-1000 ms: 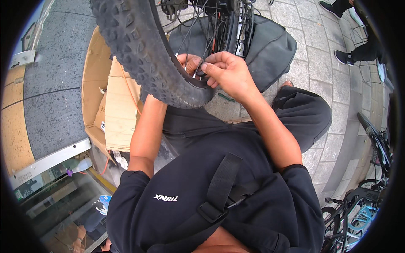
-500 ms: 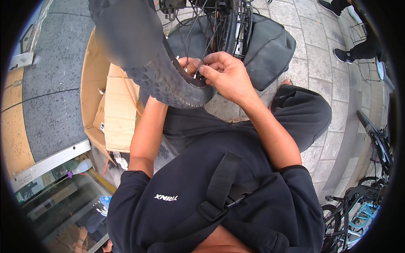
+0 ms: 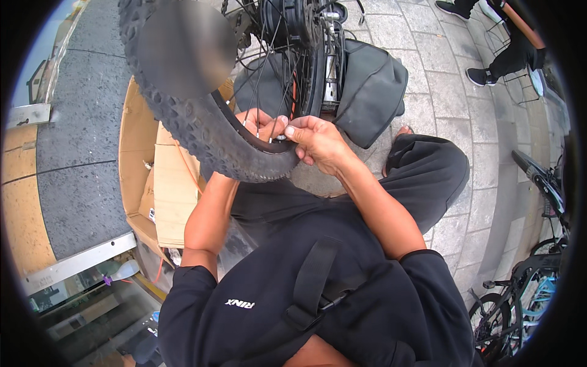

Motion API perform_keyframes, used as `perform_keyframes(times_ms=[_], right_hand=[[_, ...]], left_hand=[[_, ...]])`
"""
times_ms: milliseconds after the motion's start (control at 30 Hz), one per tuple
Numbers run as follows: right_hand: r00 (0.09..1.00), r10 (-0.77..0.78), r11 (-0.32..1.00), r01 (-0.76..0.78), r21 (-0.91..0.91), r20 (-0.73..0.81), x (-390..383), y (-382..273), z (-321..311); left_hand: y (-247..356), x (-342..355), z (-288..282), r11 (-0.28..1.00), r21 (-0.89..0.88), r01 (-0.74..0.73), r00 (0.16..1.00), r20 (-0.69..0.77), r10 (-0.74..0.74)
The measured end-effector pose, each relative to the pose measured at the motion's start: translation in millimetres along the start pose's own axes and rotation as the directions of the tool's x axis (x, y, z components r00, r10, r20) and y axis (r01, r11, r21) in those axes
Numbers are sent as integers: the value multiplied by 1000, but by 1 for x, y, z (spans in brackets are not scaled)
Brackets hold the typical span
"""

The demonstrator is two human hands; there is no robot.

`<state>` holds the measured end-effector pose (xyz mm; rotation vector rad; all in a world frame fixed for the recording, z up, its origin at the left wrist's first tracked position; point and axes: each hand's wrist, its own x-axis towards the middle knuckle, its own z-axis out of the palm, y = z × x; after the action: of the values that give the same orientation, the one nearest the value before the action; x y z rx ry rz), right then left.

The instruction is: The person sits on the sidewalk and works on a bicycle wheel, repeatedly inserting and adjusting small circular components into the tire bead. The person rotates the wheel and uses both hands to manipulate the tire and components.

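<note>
A bicycle wheel with a knobby black tire point(image 3: 202, 137) stands in front of me, its thin spokes point(image 3: 261, 85) running up to a black hub point(image 3: 284, 23). My left forearm passes behind the tire, and my left hand point(image 3: 262, 125) comes out among the spokes, fingers curled and closed. From the right, my right hand point(image 3: 319, 142) meets it just above the rim point(image 3: 244, 137), thumb and forefinger pinched together. A small shiny part shows under the fingertips, beside the spoke ends. What either hand pinches is too small and covered to make out.
An open cardboard box point(image 3: 170, 186) stands left of the tire. Dark grey bags point(image 3: 372, 92) hang beyond the wheel at the right. Another person's shoe point(image 3: 481, 76) is on the paving, far right. Parked bicycles point(image 3: 520, 306) line the lower right, and a glass case point(image 3: 92, 306) sits lower left.
The wheel and both hands sit lower in view, and more of the hub and spokes shows. Both hands remain closed together at the rim, with the right fingers shifted slightly.
</note>
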<state>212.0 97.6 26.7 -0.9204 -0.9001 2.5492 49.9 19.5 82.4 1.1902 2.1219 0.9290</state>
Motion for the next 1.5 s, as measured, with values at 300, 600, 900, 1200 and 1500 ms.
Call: perform_keyframes(times_ms=[300, 600, 900, 1200, 1500], right_hand=[[991, 81, 990, -92, 111, 105, -12, 4, 5], [982, 126, 961, -155, 228, 138, -19, -10, 13], [971, 239, 941, -239, 238, 30, -23, -12, 16], [975, 207, 940, -222, 258, 87, -16, -10, 14], [988, 1, 975, -35, 221, 153, -6, 19, -4]], left_hand=[[-53, 6, -13, 653, -686, 321, 876, 477, 70], [-40, 20, -17, 400, -685, 609, 680, 710, 180], [-32, 23, -24, 712, -560, 423, 743, 664, 81], [12, 23, -44, 908, -274, 316, 771, 632, -77], [7, 35, -29, 962, 273, 4, 879, 459, -133]])
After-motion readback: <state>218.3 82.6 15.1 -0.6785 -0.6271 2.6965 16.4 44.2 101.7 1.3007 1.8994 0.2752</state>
